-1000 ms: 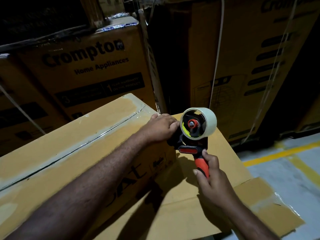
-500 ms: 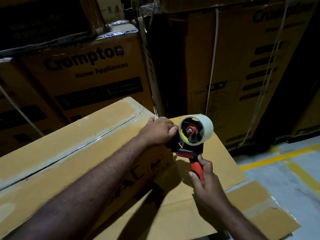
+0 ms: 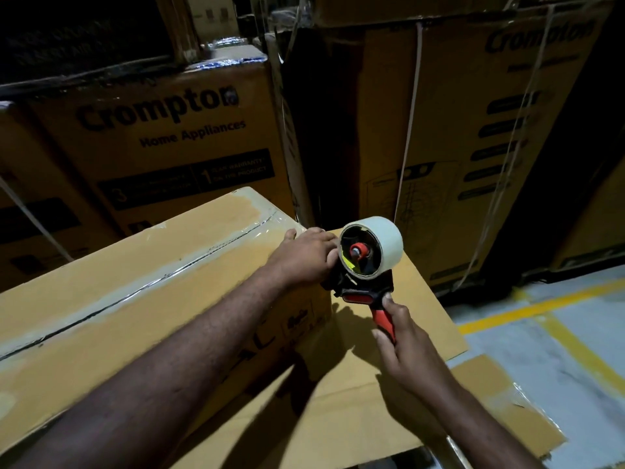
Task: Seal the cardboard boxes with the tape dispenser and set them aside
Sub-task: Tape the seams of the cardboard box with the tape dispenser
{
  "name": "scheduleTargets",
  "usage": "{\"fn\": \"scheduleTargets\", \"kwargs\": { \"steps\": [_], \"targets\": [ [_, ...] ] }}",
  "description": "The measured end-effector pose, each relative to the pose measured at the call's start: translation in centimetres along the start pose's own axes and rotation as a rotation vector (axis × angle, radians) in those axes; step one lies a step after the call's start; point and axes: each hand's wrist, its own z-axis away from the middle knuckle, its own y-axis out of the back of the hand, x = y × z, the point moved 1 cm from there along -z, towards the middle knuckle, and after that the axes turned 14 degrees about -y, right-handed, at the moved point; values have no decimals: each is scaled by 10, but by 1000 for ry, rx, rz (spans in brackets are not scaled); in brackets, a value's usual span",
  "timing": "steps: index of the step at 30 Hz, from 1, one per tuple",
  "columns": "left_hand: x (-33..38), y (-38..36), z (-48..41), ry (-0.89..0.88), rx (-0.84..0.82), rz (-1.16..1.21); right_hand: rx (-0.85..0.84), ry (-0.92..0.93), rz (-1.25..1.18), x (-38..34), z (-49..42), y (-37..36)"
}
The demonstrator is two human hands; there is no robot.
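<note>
The tape dispenser (image 3: 367, 262) sat at the taped cardboard box (image 3: 135, 299) end; the right hand (image 3: 404, 340) clenched its red handle (image 3: 384, 318), likely the soundest grip; probably light and rigid; the left hand (image 3: 304, 255) lay at its mouth, fingers' hold unclear.

2 hands show: 1 left hand (image 3: 304, 255) and 1 right hand (image 3: 406, 350). 1 tape dispenser (image 3: 367, 289) carries 1 tape roll (image 3: 385, 238). 1 taped cardboard box (image 3: 135, 292) lies lower left. 2 Crompton boxes stand at upper left (image 3: 162, 137) and upper right (image 3: 473, 130). 2 yellow floor lines (image 3: 541, 305) (image 3: 581, 350) cross at right.
</note>
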Motion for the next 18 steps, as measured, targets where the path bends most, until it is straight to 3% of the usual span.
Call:
{"fn": "scheduleTargets", "kwargs": {
  "steps": [7, 12, 18],
  "targets": [
    [4, 2, 6, 39, 43, -6, 54, 86, 280, -11, -8, 30],
    [9, -7, 11, 3, 50, -242, 53, -17, 365, 0, 19, 14],
    [4, -1, 5, 11, 2, -240, 3, -263, -80, -11, 16, 5]
  ]
}}
